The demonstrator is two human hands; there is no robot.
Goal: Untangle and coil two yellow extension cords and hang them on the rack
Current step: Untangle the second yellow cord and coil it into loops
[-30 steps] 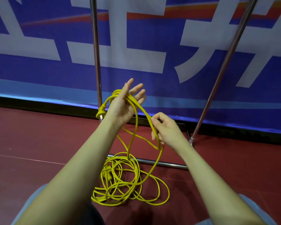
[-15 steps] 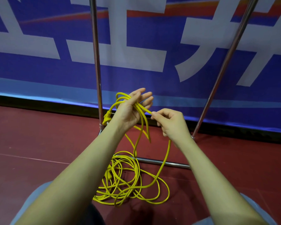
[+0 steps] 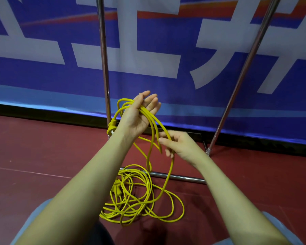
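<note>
Your left hand [image 3: 140, 114] is raised palm up with its fingers straight and close together, and several loops of the yellow cord [image 3: 149, 124] lie draped across the palm and fingers. A yellow plug [image 3: 111, 128] hangs just behind your left wrist, beside the left pole of the rack [image 3: 103, 68]. Your right hand [image 3: 179, 145] sits lower and to the right, its thumb and fingers pinching one strand of the cord where it drops from the left hand. From there the strand runs down to a loose tangle of cord [image 3: 136, 197] on the red floor [image 3: 34, 156], lying in front of the rack's bottom bar [image 3: 180, 177]. A second plug [image 3: 117, 187] rests in that heap. A blue banner [image 3: 166, 41] stands behind the rack.
</note>
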